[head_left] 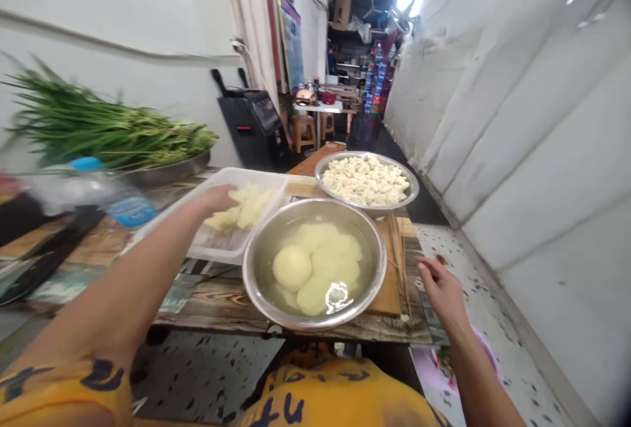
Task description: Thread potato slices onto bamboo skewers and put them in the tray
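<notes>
My left hand (220,199) reaches into a white plastic tub (219,255), at the pale yellow slices (252,207) heaped there. Its fingertips are partly hidden, so its grip does not show. Off the table's right edge hovers my right hand (442,288), fingers loosely bent and apart, nothing visible in it. Between my arms stands a metal bowl (251,282) of water. In it lie peeled potato slices (335,259) and one rounded potato piece (292,267). Thin wooden sticks (400,263) lie beside a wooden board (387,299), nearest my right hand.
Behind the bowl, a metal basin (415,189) holds pale, lumpy pieces (367,179). Long green vegetables (108,128) fill a wide pan (172,173) at left. A plastic bottle (131,207) is near it. A white wall (552,151) runs along the right.
</notes>
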The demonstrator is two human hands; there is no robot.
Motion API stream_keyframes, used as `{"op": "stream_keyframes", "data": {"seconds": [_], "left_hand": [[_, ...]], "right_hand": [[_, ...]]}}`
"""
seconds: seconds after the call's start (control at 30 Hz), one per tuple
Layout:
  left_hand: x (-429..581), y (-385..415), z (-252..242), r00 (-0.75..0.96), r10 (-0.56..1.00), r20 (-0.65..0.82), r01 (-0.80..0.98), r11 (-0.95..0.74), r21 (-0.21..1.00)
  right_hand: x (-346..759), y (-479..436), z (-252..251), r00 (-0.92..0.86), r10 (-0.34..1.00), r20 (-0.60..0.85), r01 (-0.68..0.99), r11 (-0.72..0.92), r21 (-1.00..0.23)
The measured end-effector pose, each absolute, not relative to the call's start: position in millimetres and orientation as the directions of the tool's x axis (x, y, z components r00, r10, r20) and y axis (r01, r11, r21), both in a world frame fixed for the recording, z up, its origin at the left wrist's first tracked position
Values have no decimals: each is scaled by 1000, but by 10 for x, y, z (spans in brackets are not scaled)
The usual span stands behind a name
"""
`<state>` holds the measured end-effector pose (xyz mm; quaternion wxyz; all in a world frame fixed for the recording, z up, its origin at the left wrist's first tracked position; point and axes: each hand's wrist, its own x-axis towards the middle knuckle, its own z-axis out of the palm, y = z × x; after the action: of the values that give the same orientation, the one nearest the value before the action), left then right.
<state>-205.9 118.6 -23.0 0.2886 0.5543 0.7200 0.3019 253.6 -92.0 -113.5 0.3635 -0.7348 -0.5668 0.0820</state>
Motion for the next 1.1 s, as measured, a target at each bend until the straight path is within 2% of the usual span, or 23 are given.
{"op": "stream_keyframes", "data": {"seconds": [0.1, 0.17, 0.2, 0.27, 0.33, 0.4, 0.5, 0.63, 0.77, 0.83, 0.93, 1.0, 1.1], "left_hand": [[-1896, 1167, -93, -267, 963, -19, 767, 225, 601], [-1704, 1067, 66, -120, 989, 86, 941, 86, 329], [-1577, 987, 147, -17, 997, 79, 959, -6, 284], [-1268, 791, 266, 210, 976, 59, 920, -218, 325], [-918, 596, 289, 454, 891, -4, 797, -404, 449], [-592, 448, 208, 625, 779, -48, 649, -484, 587], [-262, 359, -41, 691, 720, -60, 521, -439, 732], [-163, 433, -411, 703, 680, -208, 560, -350, 751], [-236, 527, -613, 733, 648, -207, 476, -272, 836], [-265, 558, -595, 736, 640, -221, 484, -269, 833], [-291, 599, -447, 779, 530, -334, 533, -280, 798], [-307, 616, -334, 792, 473, -385, 524, -205, 827], [-327, 615, -240, 797, 484, -361, 437, -49, 898]], "right_hand": [[2650, -772, -1204, 365, 909, 200, 822, -213, -529], [2682, -644, -1248, 370, 923, 107, 834, -279, -476], [2682, -572, -1262, 374, 926, 57, 835, -309, -456], [2658, -419, -1276, 389, 921, -29, 829, -364, -425], [2630, -271, -1275, 400, 912, -96, 818, -402, -411], [2626, -150, -1273, 406, 902, -147, 801, -429, -416], [2681, -52, -1285, 416, 886, -207, 756, -463, -463], [2783, -62, -1349, 432, 864, -259, 639, -495, -589], [2797, -105, -1443, 456, 854, -250, 464, -468, -752], [2780, -104, -1473, 475, 852, -220, 373, -422, -826], [2757, -90, -1460, 518, 842, -151, 263, -325, -908], [2737, -108, -1393, 551, 830, -85, 217, -240, -946], [2649, -263, -1202, 576, 816, 38, 186, -86, -979]]}}
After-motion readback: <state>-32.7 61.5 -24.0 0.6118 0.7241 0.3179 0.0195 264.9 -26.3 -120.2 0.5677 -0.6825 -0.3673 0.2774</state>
